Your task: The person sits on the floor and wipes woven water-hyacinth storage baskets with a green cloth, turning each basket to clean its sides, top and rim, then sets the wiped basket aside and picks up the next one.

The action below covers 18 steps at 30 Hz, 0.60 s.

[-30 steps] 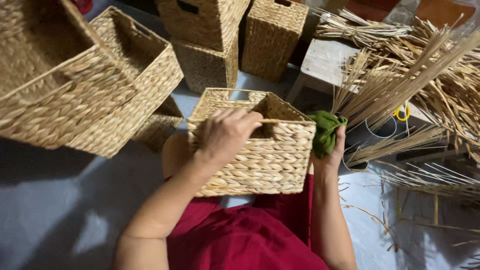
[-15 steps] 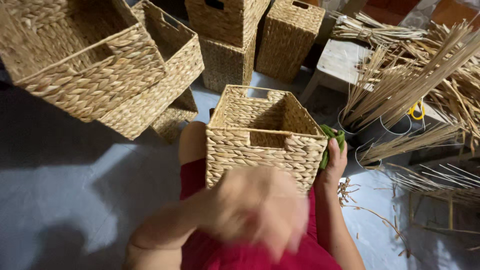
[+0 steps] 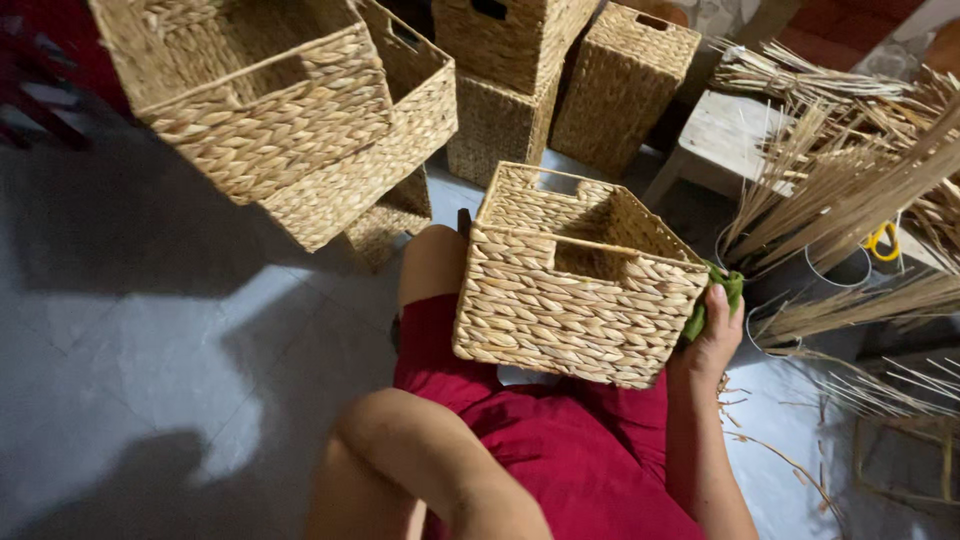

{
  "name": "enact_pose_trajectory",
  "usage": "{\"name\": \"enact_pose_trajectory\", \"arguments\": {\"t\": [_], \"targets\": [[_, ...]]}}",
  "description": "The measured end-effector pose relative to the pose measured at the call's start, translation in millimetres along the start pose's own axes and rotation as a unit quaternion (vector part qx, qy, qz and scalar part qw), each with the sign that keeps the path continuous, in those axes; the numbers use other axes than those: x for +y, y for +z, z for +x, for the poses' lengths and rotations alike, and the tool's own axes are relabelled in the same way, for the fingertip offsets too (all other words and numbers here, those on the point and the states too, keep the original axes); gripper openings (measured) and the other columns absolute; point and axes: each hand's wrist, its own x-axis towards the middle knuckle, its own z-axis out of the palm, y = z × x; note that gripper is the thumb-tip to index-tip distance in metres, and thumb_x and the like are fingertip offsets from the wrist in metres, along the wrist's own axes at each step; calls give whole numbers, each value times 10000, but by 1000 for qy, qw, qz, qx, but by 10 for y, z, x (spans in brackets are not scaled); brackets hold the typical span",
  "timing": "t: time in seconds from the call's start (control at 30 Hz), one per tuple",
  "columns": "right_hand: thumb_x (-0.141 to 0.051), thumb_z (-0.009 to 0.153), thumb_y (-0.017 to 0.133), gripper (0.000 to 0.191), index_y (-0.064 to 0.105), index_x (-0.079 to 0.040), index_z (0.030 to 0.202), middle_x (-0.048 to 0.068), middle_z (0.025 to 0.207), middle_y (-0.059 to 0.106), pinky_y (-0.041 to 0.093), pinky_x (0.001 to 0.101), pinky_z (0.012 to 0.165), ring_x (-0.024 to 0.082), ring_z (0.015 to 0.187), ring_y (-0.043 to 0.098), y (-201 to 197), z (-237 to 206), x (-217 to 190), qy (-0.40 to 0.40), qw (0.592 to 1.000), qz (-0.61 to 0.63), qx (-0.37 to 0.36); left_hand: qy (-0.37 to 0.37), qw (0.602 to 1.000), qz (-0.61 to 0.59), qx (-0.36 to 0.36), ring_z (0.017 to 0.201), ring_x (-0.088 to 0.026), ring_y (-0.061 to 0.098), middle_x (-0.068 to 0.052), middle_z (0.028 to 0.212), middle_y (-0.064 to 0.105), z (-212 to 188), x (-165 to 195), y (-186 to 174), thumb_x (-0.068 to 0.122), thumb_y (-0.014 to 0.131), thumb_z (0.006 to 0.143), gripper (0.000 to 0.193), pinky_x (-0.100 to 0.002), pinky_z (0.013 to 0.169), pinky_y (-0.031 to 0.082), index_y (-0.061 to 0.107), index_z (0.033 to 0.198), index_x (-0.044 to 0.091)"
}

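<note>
Woven basket [image 3: 575, 290] rests on my lap, mouth tilted up and away, long axis running left to right; my right hand [image 3: 715, 335] presses a green cloth [image 3: 712, 298] against its side; left hand's grip can't be told

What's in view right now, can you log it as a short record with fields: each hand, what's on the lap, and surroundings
right hand: right hand presses a green cloth against the side of the woven basket
left hand: out of view; only the forearm shows
lap: woven basket rests upright on the red-clothed lap
behind: stacked baskets
right side: dried reed bundles, wooden stool
floor: grey floor
</note>
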Motion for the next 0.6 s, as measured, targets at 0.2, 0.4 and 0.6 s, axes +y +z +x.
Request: {"name": "enact_pose_trajectory", "arguments": {"t": [0.2, 0.4, 0.6], "targets": [[-220, 1055, 665, 374, 553, -34, 1359, 90, 1226, 663, 562, 332, 974, 182, 1074, 677, 108, -22, -218, -52, 998, -15, -8, -27, 998, -33, 55, 1086, -239, 675, -112, 1138, 700, 67, -258, 146, 173, 705, 1049, 150, -387, 976, 566, 636, 1074, 43], [-433, 1116, 639, 532, 532, 3, 1400, 132, 1288, 638, 550, 384, 1096, 228, 1141, 631, 50, -203, -680, -143, 986, -22, -79, -29, 875, 317, 366, 1111, -243, 673, -116, 1148, 695, -626, -180, -472, 153, 692, 1079, 138, -397, 1002, 563, 615, 1066, 39], [-417, 1008, 643, 526, 591, -71, 1401, 88, 1338, 608, 456, 419, 1146, 243, 1242, 585, 319, -402, -383, -293, 880, -357, -109, -79, 470, 683, 553, 1500, -277, 436, -159, 1618, 460, -1957, 133, -1209, 312, 424, 1173, 482, -393, 1235, 343, 429, 1569, 37]]}}
